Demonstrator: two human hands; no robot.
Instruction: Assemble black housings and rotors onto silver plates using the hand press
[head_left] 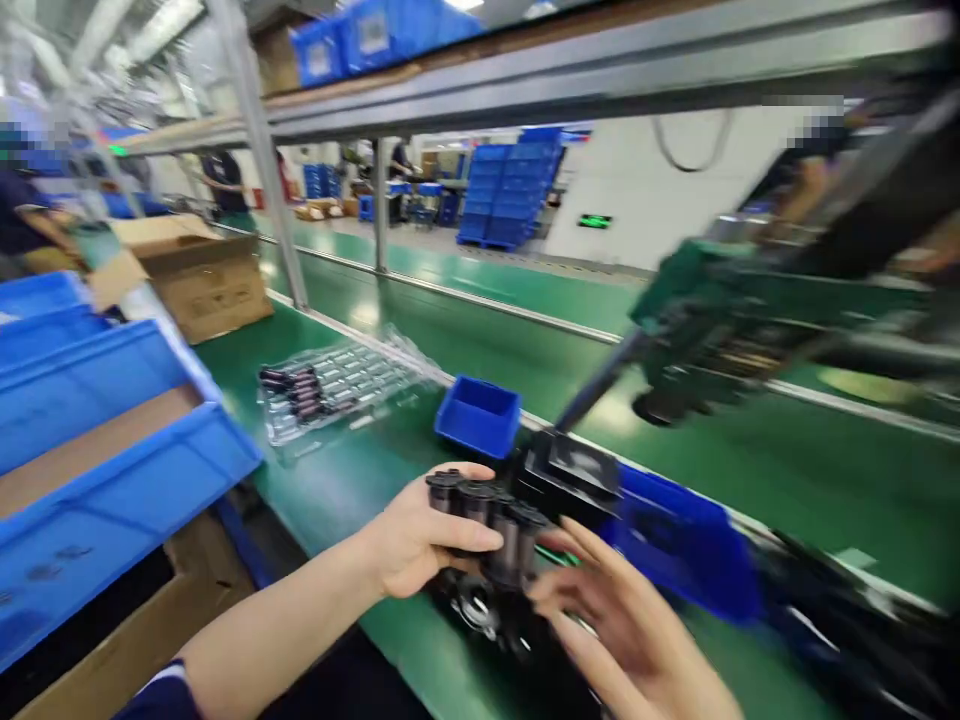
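My left hand (pixel 416 535) is closed round a bundle of several dark cylindrical parts (pixel 487 520) with round caps, held upright just above the green bench (pixel 360 480). My right hand (pixel 622 620) is beside them on the right, fingers stretched out and apart, fingertips close to the lowest cylinder. Under both hands lies a black fixture (pixel 555 470) with shiny round parts, blurred by motion. A clear plastic tray (pixel 337 385) holding a few more dark cylinders lies further back on the left.
A small blue bin (pixel 480 412) stands behind the hands, and another blue bin (pixel 675 540) to the right. Large blue crates (pixel 90 420) and a cardboard box (pixel 195 270) sit at left. A green machine (pixel 720 310) hangs at right. Other people work at the far left.
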